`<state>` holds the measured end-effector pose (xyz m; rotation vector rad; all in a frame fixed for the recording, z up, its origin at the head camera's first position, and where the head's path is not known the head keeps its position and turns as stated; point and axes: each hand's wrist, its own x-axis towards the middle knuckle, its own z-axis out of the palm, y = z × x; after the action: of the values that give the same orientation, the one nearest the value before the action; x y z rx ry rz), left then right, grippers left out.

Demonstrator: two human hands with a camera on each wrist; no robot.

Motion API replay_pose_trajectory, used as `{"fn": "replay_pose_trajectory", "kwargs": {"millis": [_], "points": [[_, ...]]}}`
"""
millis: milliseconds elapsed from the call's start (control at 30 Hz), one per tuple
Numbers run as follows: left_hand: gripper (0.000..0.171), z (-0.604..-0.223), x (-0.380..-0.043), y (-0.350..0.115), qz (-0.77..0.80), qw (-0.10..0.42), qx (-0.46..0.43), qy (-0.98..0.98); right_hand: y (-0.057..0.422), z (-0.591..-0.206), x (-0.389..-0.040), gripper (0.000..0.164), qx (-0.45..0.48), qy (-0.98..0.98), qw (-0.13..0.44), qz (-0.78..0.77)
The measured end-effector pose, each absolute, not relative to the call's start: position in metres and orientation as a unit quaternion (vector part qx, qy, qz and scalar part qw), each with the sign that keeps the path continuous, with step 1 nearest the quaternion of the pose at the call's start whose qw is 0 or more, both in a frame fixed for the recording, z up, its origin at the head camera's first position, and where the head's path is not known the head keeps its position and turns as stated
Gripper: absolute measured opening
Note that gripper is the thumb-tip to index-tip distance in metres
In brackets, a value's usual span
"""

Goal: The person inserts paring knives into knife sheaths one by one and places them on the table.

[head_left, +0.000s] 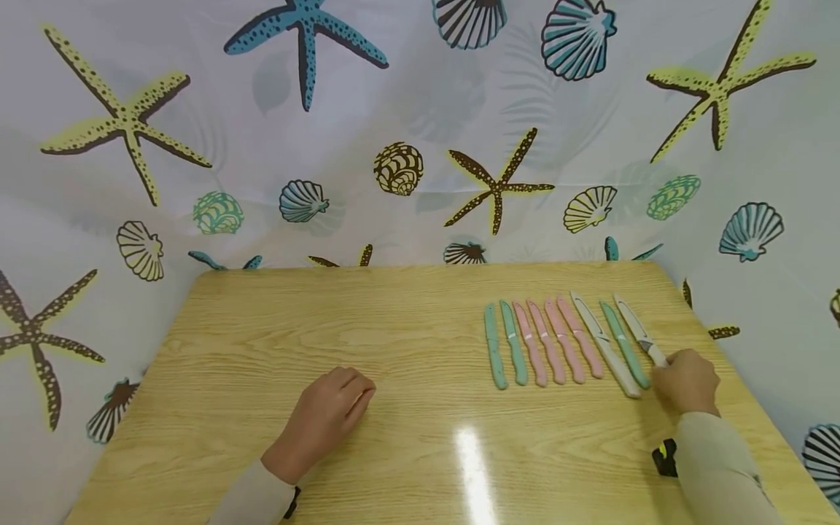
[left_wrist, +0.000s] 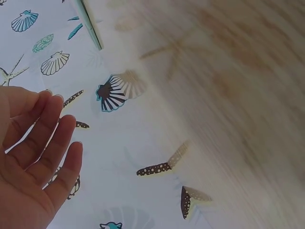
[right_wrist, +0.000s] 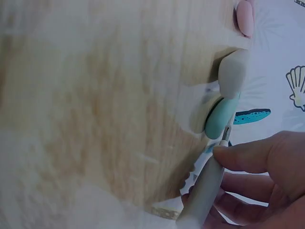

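On the right of the table, my right hand [head_left: 687, 383] holds a white-handled knife [head_left: 635, 323] by its handle, the blade pointing away from me. The right wrist view shows thumb and fingers pinching that pale handle [right_wrist: 202, 191]. Just left of it lie a green knife [head_left: 623, 344] and a longer white knife [head_left: 605, 343]. Several pink knives [head_left: 554, 343] continue the row, and two more green knives [head_left: 495, 346] end it on the left. My left hand [head_left: 323, 412] is at the left-centre of the table, fingers loosely bent, with nothing in it.
The wooden table [head_left: 295, 313] has its back edge against a white cloth [head_left: 407, 87] printed with starfish and shells. The cloth also hangs along both sides. Light reflects off the table near the front middle.
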<state>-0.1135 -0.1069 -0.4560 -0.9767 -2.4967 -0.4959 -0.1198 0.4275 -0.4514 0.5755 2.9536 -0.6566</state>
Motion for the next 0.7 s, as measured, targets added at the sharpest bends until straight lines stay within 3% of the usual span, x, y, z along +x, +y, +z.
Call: {"fn": "replay_pose_trajectory", "kwargs": {"millis": [433,533,700], "points": [[0.005,-0.455,-0.113,-0.103,-0.185,0.199,-0.366,-0.89,0.423,-0.451,-0.116,0.03,0.171,0.97,0.01,-0.172],[0.005,-0.453,-0.114,-0.102,-0.192,0.195,-0.37,-0.888,0.422,-0.456,-0.117,0.023,0.151,0.975,-0.05,-0.157],[0.007,-0.45,-0.114,-0.097,-0.218,0.183,-0.371,-0.884,0.385,-0.45,-0.116,0.024,0.074,0.973,-0.177,-0.13]]}}
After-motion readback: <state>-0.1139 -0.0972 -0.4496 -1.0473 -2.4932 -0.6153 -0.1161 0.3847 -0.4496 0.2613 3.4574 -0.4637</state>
